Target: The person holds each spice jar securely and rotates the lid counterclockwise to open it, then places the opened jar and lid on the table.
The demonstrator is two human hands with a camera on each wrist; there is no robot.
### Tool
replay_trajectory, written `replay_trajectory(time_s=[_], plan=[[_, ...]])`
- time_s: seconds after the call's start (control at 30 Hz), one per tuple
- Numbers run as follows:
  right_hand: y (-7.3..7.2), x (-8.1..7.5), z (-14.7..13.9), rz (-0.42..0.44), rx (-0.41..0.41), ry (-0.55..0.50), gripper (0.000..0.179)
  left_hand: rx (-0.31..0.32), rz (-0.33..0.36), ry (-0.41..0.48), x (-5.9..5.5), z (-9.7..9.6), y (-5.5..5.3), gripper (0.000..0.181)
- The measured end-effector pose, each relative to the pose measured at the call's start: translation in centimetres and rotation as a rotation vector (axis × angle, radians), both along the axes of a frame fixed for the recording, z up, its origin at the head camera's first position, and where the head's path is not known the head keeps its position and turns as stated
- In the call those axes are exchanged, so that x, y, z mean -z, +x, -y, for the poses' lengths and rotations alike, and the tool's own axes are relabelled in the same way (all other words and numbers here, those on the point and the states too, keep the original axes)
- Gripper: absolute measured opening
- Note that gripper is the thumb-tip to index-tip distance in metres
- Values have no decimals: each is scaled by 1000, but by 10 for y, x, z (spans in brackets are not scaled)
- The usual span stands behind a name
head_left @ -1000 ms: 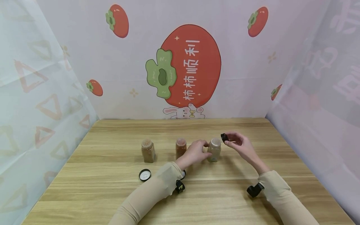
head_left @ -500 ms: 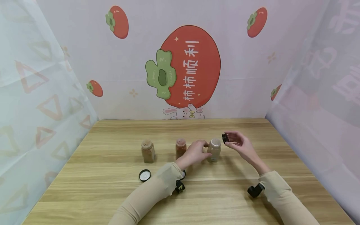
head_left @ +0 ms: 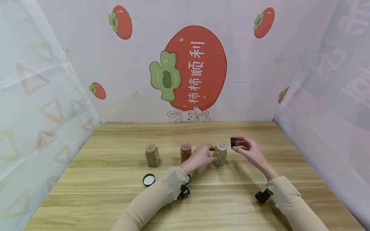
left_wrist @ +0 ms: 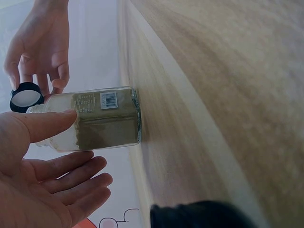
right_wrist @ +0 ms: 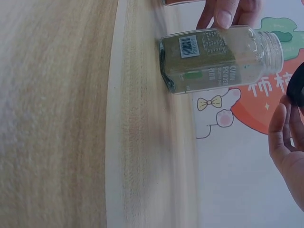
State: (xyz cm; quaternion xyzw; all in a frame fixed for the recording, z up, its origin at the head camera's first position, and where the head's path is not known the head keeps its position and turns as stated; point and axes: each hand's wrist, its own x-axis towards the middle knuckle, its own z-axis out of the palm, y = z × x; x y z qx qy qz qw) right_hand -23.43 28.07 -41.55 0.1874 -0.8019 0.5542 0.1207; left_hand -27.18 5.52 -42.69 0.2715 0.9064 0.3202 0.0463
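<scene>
A glass jar of cumin powder (right_wrist: 204,59) stands upright on the wooden table, its threaded mouth uncapped. My left hand (head_left: 200,156) holds it between thumb and fingers; the thumb lies across its upper side in the left wrist view. To the right of the jar, my right hand (head_left: 248,150) pinches a black screw lid (left_wrist: 26,97) by its edge, raised at about the height of the jar's mouth. The lid's white inner face shows in the left wrist view.
Two more spice jars with perforated tops stand to the left: a tan one (head_left: 152,155) and a reddish one (head_left: 185,152), partly behind my left hand. One black lid (head_left: 148,180) lies upturned in front; another (head_left: 188,179) is mostly hidden by my left sleeve.
The right hand has drawn the black lid slightly to the right, away from the jar's mouth, and turned it more edge-on. The left hand and jar have stayed put.
</scene>
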Motion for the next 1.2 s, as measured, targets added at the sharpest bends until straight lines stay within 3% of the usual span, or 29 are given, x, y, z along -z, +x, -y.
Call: replay_trajectory(time_s=[0.67, 1.2], plan=[[3, 5, -6, 15, -13, -2, 40, 2, 2, 8, -2, 1, 2, 43], [4, 8, -9, 31, -74, -20, 45, -4, 11, 2, -2, 0, 2, 43]])
